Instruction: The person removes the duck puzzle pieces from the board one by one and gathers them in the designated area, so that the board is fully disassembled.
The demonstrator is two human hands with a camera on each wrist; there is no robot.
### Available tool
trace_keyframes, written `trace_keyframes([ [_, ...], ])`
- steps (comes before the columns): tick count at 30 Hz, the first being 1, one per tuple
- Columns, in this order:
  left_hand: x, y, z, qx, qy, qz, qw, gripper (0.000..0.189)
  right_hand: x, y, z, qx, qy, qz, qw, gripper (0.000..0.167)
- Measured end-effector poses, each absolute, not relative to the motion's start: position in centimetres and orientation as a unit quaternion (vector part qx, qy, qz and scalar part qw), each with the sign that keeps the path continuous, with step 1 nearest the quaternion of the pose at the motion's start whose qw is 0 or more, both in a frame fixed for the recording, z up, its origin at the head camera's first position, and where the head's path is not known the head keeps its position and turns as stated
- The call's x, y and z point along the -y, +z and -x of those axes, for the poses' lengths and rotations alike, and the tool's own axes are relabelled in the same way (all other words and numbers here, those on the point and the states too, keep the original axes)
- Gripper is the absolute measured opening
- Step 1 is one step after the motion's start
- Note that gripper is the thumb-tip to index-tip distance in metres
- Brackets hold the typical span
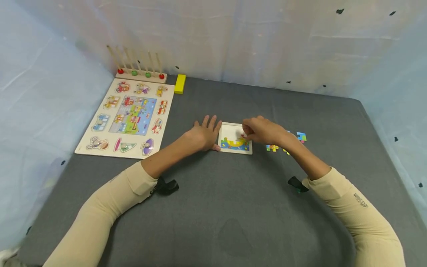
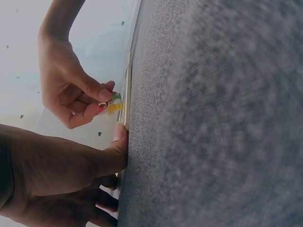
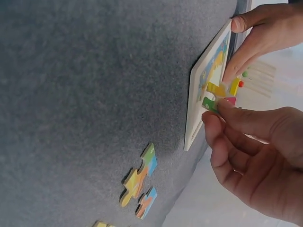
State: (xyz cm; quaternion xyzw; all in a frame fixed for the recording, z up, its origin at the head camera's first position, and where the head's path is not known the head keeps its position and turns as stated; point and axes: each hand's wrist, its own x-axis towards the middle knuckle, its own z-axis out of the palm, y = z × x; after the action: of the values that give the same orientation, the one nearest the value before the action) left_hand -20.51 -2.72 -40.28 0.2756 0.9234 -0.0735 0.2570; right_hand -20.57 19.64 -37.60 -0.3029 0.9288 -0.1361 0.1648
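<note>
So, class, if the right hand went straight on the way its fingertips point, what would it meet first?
Probably the puzzle tray, just below the puzzle piece that the right hand pinches; how much gap remains, if any, is hard to tell.

2 hands, 1 pzl tray, 1 bd, 1 blk, 1 rack.
</note>
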Motion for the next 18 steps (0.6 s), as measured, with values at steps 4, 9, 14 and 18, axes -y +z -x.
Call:
trace_keyframes([
  [4,2.8,-40.3,20.5,-0.925,-0.066,-0.272,0.257,0.1,-19.9,-37.3,20.5,-0.926,-0.149,0.308,0.161,0.013],
  [9,2.6,-40.4,20.5,-0.924,-0.066,-0.274,0.258,0.1,-20.6,-36.7,20.3,-0.921,-0.166,0.317,0.157,0.011],
  [14,2.5,-40.6,20.5,-0.924,-0.073,-0.272,0.26,0.1,-21.4,-36.1,19.9,-0.914,-0.189,0.328,0.146,0.005],
  [18,2.8,-40.5,20.3,-0.926,-0.075,-0.275,0.248,0.1,-22.3,-35.7,19.7,-0.912,-0.202,0.325,0.144,0.008],
])
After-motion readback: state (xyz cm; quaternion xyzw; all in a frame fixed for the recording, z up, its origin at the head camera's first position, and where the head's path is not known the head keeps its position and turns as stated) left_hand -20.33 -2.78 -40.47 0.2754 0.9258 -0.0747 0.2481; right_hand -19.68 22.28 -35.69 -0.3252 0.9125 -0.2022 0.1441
